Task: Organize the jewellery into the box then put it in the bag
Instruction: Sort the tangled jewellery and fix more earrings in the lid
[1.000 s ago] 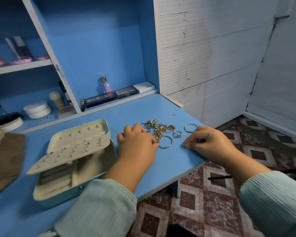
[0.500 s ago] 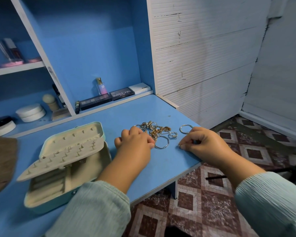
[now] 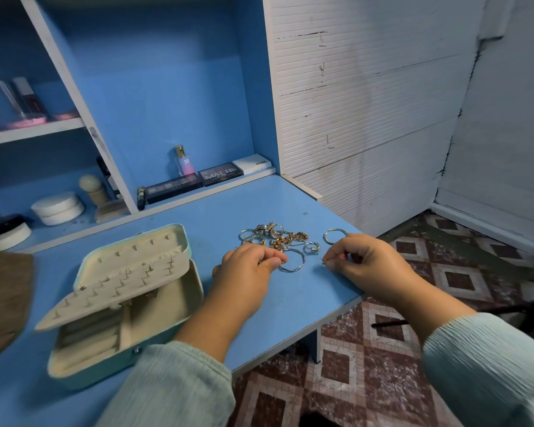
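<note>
The left hand (image 3: pixel 248 268) rests curled on the blue worktop (image 3: pixel 293 306), fingertips at a large silver hoop (image 3: pixel 294 262); whether it actually pinches the hoop is hidden by the knuckles. The right hand (image 3: pixel 371 264) pinches a tiny gold piece (image 3: pixel 324 261), too small to identify. Just beyond both hands lies a tangled heap of gold and silver jewellery (image 3: pixel 276 237). Left of the left hand sits the open pale-green jewellery box (image 3: pixel 122 298); a brown bag (image 3: pixel 5 300) is cut off at the frame edge.
</note>
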